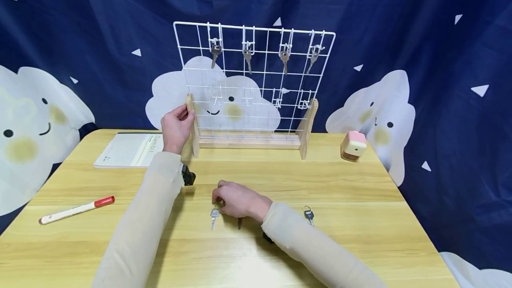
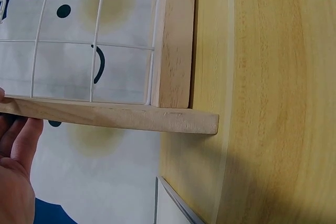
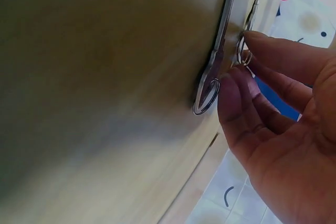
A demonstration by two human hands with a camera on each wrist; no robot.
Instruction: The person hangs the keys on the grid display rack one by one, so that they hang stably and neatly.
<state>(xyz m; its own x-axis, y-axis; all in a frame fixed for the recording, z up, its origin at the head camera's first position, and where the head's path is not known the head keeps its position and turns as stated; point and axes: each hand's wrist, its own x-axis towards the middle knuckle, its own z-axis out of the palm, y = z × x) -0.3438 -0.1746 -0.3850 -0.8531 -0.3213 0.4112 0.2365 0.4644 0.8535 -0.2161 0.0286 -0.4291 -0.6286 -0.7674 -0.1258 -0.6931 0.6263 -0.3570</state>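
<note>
At the left wooden upright (image 1: 195,134) of a white wire grid rack (image 1: 256,28), my left hand (image 1: 176,129) holds the post between thumb and fingers. The wrist view shows fingertips on that post (image 2: 126,118). Low over the table, my right hand (image 1: 241,200) pinches the ring of a silver key (image 1: 214,218), its blade lying toward me. Partly hidden beneath this hand is a second key (image 1: 239,223), whose ring is close to my fingers in the right wrist view. Another key (image 1: 310,215), dark-headed, lies right of my right forearm.
Several keys (image 1: 284,54) hang from hooks along the grid's upper part; lower hooks (image 1: 277,102) carry none. A notepad (image 1: 128,150) and red-capped marker (image 1: 76,210) lie left. A pink and cream sharpener-like box (image 1: 354,146) stands right. Behind hangs a blue curtain (image 1: 120,8).
</note>
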